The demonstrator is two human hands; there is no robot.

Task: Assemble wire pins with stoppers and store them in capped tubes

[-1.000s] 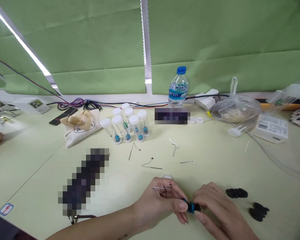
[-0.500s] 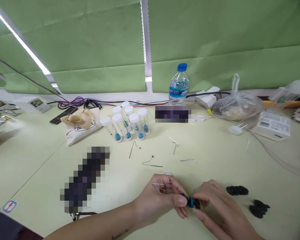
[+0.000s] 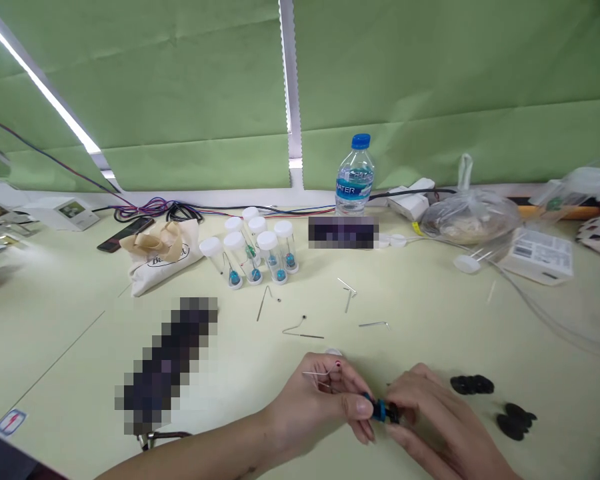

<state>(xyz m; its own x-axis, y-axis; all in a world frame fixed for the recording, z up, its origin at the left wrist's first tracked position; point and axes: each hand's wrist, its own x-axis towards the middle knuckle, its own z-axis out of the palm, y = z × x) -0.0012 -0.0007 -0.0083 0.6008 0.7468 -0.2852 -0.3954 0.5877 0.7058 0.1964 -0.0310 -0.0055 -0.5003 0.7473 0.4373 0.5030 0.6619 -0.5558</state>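
Note:
My left hand (image 3: 325, 403) pinches a small blue-and-black cylindrical part (image 3: 379, 408) between thumb and fingers. A thin bent metal wire with a red-ringed tip (image 3: 338, 365) lies across the same hand's curled fingers. My right hand (image 3: 430, 413) has its fingers closed round the black end of that part; its fingertips partly hide what is there. Behind my left hand a white round cap or container (image 3: 333, 352) is mostly covered. To the right lie a row of black discs (image 3: 473, 385) and a loose pile of black discs (image 3: 514, 423).
Bent wires (image 3: 303, 333) and hex keys (image 3: 374, 325) lie ahead. Farther back stand several white-capped clear tubes (image 3: 254, 257) with blue or green pieces, a cloth pouch (image 3: 165, 257) and a water bottle (image 3: 354, 180). A plastic bag (image 3: 473, 213) and white box (image 3: 540, 257) sit right.
The view has shifted slightly. Both hands stay at the blue-and-black part, and the right fingers have moved a little at its black end.

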